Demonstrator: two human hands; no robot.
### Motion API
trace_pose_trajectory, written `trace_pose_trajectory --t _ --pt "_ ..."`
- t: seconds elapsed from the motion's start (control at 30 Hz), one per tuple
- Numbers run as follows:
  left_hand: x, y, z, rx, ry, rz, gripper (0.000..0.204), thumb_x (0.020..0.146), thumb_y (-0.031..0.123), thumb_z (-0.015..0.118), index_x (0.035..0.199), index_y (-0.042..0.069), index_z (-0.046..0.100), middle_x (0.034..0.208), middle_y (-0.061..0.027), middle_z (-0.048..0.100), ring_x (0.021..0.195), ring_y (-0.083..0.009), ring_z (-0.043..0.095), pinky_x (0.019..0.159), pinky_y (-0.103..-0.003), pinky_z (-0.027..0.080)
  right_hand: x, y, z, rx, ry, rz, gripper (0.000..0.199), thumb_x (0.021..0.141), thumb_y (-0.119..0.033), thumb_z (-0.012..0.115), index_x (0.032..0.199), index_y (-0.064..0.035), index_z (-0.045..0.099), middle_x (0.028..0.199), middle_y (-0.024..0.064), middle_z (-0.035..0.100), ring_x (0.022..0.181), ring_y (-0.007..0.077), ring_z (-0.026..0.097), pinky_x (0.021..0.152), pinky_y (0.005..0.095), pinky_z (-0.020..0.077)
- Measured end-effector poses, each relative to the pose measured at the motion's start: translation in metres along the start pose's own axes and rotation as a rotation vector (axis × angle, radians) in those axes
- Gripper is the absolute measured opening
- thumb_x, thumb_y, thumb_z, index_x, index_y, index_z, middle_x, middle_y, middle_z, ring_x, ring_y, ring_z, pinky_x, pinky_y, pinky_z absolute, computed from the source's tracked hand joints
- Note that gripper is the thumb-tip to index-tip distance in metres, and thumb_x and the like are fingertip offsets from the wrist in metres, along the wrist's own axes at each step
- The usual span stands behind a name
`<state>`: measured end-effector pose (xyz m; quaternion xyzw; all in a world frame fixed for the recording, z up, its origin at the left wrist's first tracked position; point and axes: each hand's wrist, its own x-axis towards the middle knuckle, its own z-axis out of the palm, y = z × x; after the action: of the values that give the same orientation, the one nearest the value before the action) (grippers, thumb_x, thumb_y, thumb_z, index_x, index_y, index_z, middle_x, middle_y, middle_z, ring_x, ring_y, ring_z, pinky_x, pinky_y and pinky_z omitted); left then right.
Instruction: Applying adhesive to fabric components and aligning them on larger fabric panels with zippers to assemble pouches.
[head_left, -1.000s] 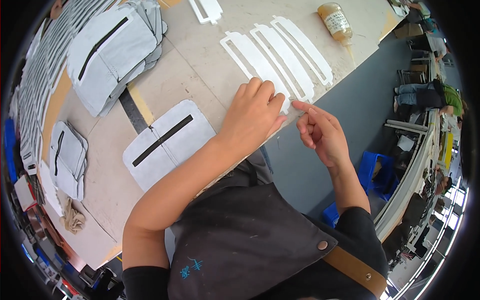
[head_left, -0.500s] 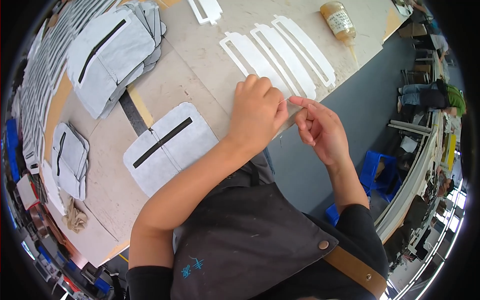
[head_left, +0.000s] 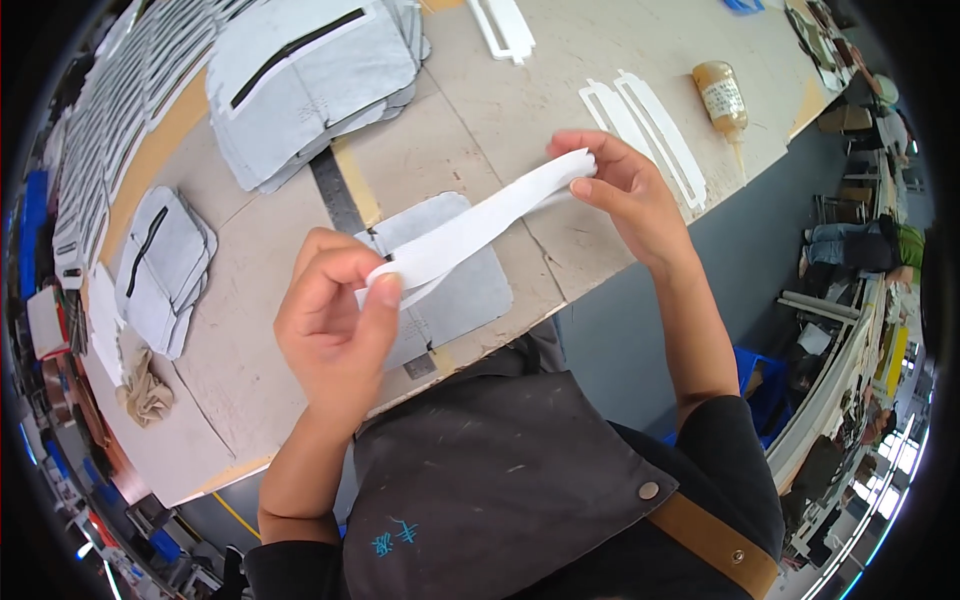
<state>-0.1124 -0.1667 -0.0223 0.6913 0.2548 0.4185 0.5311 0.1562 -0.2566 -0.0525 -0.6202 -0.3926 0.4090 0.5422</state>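
Observation:
A long white strip frame (head_left: 480, 225) is stretched between my two hands above the table. My left hand (head_left: 340, 310) pinches its near left end between thumb and fingers. At the far right end, my right hand (head_left: 625, 190) has it between thumb and fingers. Beneath the strip lies a grey rounded panel (head_left: 465, 285), partly covered by the strip and my left hand; its middle is hidden. Two more white strip frames (head_left: 655, 140) lie flat on the table just beyond my right hand.
A tall stack of grey panels with black slots (head_left: 310, 85) stands at the far left, with a smaller stack (head_left: 165, 265) nearer. A glue bottle with a thin nozzle (head_left: 722, 100) lies at the right near the table edge. A crumpled cloth (head_left: 147, 390) sits at the left.
One white strip frame has been lifted off the row on the table and carried left over the grey panel. My hands have moved apart, each at one end of it.

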Motion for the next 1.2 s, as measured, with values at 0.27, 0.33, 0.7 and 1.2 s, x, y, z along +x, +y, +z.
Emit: trace_pose_trajectory --t 0.27,0.33,0.7,1.2 --pt "-0.031 -0.015 -0.053 -0.164 0.287 -0.345 0.005 0.091 0.003 0.065 0.088 0.002 0.060 0.084 0.0021 0.050 0.078 -0.0058 0.042 0.071 -0.021 0.033 0.008 -0.007 0.053 0.184 -0.141 0.249 0.011 0.086 -0.013 0.072 0.091 -0.0044 0.068 0.088 0.0003 0.067 0.086 0.0076 0.058 0.080 0.0241 0.0433" --pt "-0.035 -0.020 -0.063 -0.140 0.337 -0.417 0.006 0.091 0.004 0.066 0.087 0.002 0.061 0.082 0.0037 0.050 0.076 -0.0045 0.042 0.069 -0.021 0.033 0.007 -0.007 0.061 0.185 -0.157 0.246 0.011 0.085 -0.013 0.073 0.091 -0.0046 0.068 0.088 0.0001 0.067 0.085 0.0078 0.058 0.079 0.0235 0.0432" --pt "-0.039 -0.043 -0.085 0.375 0.254 -0.583 0.014 0.088 0.012 0.073 0.083 0.000 0.067 0.074 0.0047 0.058 0.068 -0.0024 0.048 0.063 -0.018 0.038 0.003 -0.003 0.088 -0.082 -0.063 0.240 0.012 0.086 -0.014 0.073 0.087 -0.0035 0.067 0.078 -0.0024 0.063 0.074 0.0047 0.053 0.069 0.0202 0.0398" --pt "-0.029 -0.044 -0.079 0.608 0.183 -0.534 0.014 0.077 0.008 0.076 0.074 0.000 0.065 0.070 -0.0078 0.061 0.060 -0.0156 0.054 0.056 -0.030 0.044 0.008 0.004 0.088 -0.204 0.013 0.198 0.015 0.089 -0.013 0.070 0.087 0.0010 0.065 0.074 -0.0001 0.063 0.068 0.0036 0.054 0.059 0.0194 0.0372"
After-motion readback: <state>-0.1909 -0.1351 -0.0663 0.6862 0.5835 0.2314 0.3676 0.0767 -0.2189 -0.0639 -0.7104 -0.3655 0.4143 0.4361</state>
